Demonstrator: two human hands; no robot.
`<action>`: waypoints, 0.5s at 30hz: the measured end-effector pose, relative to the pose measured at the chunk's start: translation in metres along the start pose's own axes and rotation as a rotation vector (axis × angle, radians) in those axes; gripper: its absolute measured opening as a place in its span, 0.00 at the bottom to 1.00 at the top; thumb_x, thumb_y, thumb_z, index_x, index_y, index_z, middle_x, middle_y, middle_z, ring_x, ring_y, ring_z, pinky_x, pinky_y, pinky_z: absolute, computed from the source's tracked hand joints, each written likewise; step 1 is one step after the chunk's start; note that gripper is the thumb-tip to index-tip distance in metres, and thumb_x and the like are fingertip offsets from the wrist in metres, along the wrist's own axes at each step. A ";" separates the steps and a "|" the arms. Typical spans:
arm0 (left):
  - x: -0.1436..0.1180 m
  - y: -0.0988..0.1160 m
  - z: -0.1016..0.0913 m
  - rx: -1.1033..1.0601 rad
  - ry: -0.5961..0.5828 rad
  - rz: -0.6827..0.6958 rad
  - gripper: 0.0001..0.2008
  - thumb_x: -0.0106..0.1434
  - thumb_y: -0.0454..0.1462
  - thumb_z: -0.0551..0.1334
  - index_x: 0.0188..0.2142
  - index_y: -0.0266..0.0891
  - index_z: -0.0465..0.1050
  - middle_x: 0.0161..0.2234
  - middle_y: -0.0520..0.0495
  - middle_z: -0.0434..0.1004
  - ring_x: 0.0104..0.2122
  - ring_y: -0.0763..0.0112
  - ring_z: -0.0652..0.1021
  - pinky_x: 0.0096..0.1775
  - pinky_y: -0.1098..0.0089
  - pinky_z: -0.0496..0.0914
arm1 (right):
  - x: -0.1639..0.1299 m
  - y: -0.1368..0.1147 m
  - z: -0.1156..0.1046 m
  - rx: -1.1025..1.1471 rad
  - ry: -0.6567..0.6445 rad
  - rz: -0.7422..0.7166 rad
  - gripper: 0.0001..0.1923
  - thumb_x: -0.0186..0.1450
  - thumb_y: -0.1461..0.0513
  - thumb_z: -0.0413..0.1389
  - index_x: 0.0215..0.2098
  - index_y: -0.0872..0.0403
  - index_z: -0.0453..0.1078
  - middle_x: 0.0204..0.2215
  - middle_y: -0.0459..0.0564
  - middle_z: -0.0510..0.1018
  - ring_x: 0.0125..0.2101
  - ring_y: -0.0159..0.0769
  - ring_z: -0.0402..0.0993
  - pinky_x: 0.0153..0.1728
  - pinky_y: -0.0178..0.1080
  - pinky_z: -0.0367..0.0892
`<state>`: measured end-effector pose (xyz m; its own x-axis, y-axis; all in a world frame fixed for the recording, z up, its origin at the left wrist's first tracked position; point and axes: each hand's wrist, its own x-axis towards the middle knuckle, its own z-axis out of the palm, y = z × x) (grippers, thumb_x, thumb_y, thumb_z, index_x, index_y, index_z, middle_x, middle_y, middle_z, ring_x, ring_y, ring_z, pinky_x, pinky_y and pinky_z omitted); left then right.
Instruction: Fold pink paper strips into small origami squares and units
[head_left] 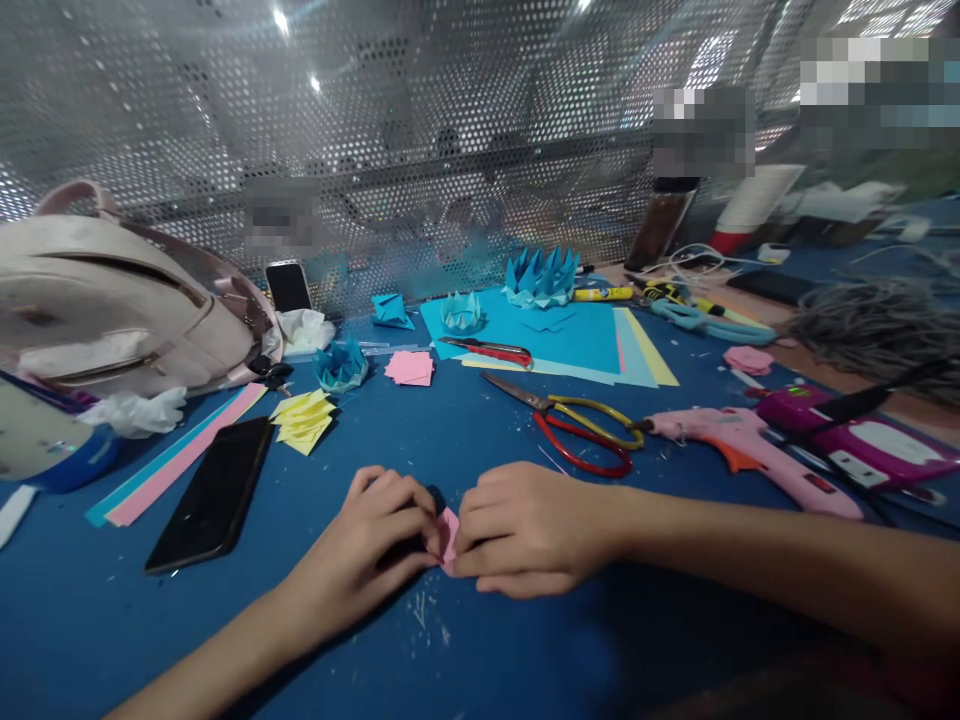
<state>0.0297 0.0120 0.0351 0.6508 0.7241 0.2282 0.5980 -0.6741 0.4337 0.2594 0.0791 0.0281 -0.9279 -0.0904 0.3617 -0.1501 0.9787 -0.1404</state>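
Observation:
A small piece of pink paper sits between my two hands, just above or on the blue table. My left hand pinches its left edge with thumb and fingers. From the other side my right hand grips it, the fingers bent and pressed together. Most of the paper is hidden by my fingers, so its folds cannot be made out. Beyond my hands lie a stack of pink paper squares, a pile of yellow paper squares and scissors with red and yellow handles.
A pink glue gun lies right, near a purple power strip. Left are a black phone, paper strips and a backpack. Folded blue paper crowns and a red cutter rest on blue sheets.

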 end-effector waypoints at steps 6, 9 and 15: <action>0.004 0.002 0.001 0.049 -0.016 -0.051 0.05 0.67 0.35 0.61 0.33 0.40 0.74 0.38 0.51 0.75 0.40 0.69 0.74 0.45 0.67 0.62 | 0.000 0.000 -0.001 -0.003 0.015 -0.007 0.13 0.71 0.60 0.51 0.47 0.57 0.72 0.41 0.51 0.80 0.40 0.33 0.73 0.34 0.37 0.61; 0.006 0.004 0.000 0.048 -0.026 -0.066 0.04 0.66 0.35 0.63 0.33 0.40 0.73 0.39 0.51 0.74 0.41 0.69 0.74 0.45 0.66 0.62 | -0.001 0.000 -0.002 -0.007 0.025 -0.017 0.12 0.70 0.60 0.51 0.47 0.58 0.72 0.40 0.51 0.80 0.39 0.33 0.74 0.33 0.37 0.60; 0.007 0.001 0.001 -0.027 0.021 -0.031 0.10 0.68 0.41 0.58 0.33 0.41 0.73 0.39 0.55 0.72 0.42 0.69 0.74 0.45 0.64 0.64 | -0.001 0.001 -0.001 -0.027 0.047 -0.041 0.13 0.70 0.60 0.51 0.45 0.59 0.72 0.40 0.51 0.80 0.39 0.34 0.73 0.32 0.38 0.59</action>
<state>0.0358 0.0161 0.0365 0.6222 0.7477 0.2321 0.6045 -0.6472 0.4644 0.2606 0.0799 0.0281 -0.9039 -0.1228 0.4098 -0.1782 0.9789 -0.0997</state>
